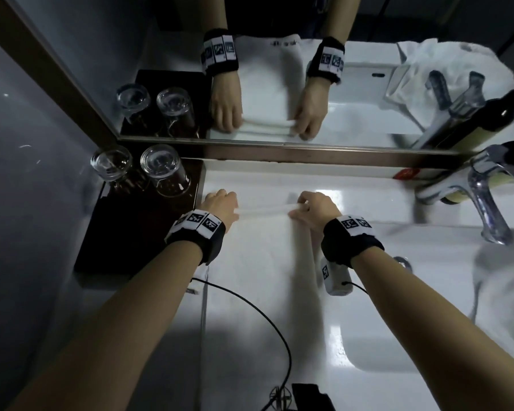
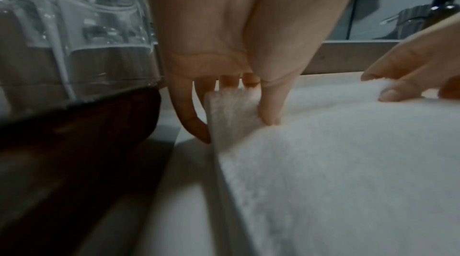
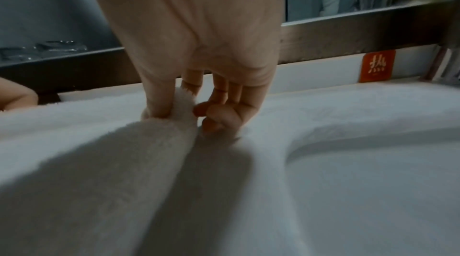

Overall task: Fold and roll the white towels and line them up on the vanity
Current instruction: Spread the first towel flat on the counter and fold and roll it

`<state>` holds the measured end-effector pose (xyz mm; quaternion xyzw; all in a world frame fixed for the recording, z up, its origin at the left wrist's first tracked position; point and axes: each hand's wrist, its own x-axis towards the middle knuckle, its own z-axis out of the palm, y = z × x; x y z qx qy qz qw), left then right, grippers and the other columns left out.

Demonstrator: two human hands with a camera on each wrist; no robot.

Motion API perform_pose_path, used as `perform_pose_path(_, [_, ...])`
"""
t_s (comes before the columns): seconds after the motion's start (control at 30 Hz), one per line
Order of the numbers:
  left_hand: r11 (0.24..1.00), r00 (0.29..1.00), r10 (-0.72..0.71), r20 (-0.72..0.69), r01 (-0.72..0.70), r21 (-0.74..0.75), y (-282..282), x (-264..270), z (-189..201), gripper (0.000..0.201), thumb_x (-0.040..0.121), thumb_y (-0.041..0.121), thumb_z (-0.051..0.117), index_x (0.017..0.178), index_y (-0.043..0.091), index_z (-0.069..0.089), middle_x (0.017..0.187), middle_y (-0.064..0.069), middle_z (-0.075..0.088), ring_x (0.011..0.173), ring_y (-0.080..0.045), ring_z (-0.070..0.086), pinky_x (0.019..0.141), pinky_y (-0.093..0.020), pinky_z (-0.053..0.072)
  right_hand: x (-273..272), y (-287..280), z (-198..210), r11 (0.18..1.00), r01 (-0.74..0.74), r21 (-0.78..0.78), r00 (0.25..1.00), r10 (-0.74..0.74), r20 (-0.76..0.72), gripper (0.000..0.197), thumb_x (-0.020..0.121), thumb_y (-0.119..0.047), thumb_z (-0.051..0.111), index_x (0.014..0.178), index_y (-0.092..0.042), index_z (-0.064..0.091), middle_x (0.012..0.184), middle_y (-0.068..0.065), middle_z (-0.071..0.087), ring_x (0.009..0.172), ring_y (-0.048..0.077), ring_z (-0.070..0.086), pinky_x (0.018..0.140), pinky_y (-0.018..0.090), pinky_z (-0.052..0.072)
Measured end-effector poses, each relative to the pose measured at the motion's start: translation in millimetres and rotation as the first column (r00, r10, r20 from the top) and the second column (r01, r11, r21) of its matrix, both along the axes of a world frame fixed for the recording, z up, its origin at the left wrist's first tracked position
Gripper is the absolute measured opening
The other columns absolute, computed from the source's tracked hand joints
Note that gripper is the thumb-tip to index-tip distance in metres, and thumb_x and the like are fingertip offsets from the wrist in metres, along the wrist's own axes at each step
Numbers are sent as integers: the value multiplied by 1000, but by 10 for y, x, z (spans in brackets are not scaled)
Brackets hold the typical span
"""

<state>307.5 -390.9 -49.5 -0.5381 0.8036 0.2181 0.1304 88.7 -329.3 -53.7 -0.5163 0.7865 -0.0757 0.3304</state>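
Observation:
A white towel (image 1: 264, 262) lies as a long folded strip on the white vanity (image 1: 368, 197), running from the mirror side toward me. My left hand (image 1: 221, 203) pinches its far left corner, thumb and fingers around the raised edge of the white towel (image 2: 231, 110). My right hand (image 1: 312, 207) pinches the far right corner; in the right wrist view the thumb and forefinger squeeze a tuft of the white towel (image 3: 183, 106). The far edge is lifted between both hands. A second crumpled white towel (image 1: 502, 280) lies in the basin at right.
Two upturned glasses (image 1: 137, 169) stand on a dark tray (image 1: 125, 238) at left, close to my left hand. A chrome tap (image 1: 487, 197) and a bottle stand at right, beside the basin. The mirror frame (image 1: 279, 149) runs behind. A black cable (image 1: 264, 321) loops over the near vanity.

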Motion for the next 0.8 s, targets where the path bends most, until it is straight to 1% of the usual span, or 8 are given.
perform_pose_path(0.1, [997,1000,-17,24,19,-76,32,-65,67,25,88,3,49,112,11,47,118,-11,49,112,-32,46,80,-42,42,-45,8,31,1000,7,9,996,-6,-92,32,87,-32,65,106,-7,57,113,13,61,102,33,58,81,33,46])
perform_pose_path(0.23, [955,999,-46,18,50,-291,152,-146,98,52,75,-11,50,121,13,44,124,-9,43,117,-28,40,88,-42,42,25,95,140,990,-111,-83,948,80,-308,31,91,-14,54,120,-6,45,123,16,47,105,36,53,78,40,49])
perform_pose_path(0.3, [924,993,-103,-56,75,-376,239,-140,80,49,78,-6,50,121,16,45,124,-5,45,117,-25,40,93,-38,35,148,240,153,956,-235,-175,928,167,-333,41,91,-18,55,128,-8,43,129,15,42,116,34,44,85,42,45])
perform_pose_path(0.37, [930,975,-188,-118,138,-340,373,-143,46,45,82,9,55,124,20,45,128,-3,45,121,-24,39,99,-38,31,326,439,132,909,-348,-229,916,278,-289,48,90,-27,55,134,-13,39,138,12,38,128,31,37,99,45,38])
perform_pose_path(0.47, [961,967,-249,-48,241,-138,568,-91,-58,75,79,45,64,142,28,28,152,-3,21,140,-27,18,112,-46,20,435,695,45,881,-472,15,848,459,-264,77,83,-48,60,145,-26,19,156,4,11,145,29,8,113,56,17])
perform_pose_path(0.57, [972,968,-232,98,235,-13,583,1,-85,97,72,64,62,147,38,6,159,-3,-10,145,-32,-6,116,-51,6,279,769,15,892,-416,178,814,453,-364,82,84,-65,46,147,-37,2,160,-2,-9,147,30,-8,114,61,3])
perform_pose_path(0.7, [964,954,-227,196,248,-92,694,1,-14,95,77,57,63,148,29,6,158,-12,-8,144,-36,-3,116,-51,6,346,854,124,886,-357,295,745,461,-482,70,95,-54,33,149,-28,-2,159,8,-11,145,36,-11,113,63,0])
perform_pose_path(0.8, [946,949,-283,142,300,-123,967,3,3,80,86,41,58,148,26,10,159,-8,-5,145,-31,-1,117,-49,8,543,1101,182,859,-430,278,721,512,-466,60,99,-34,32,150,-19,5,160,9,-9,146,34,-11,114,60,0])
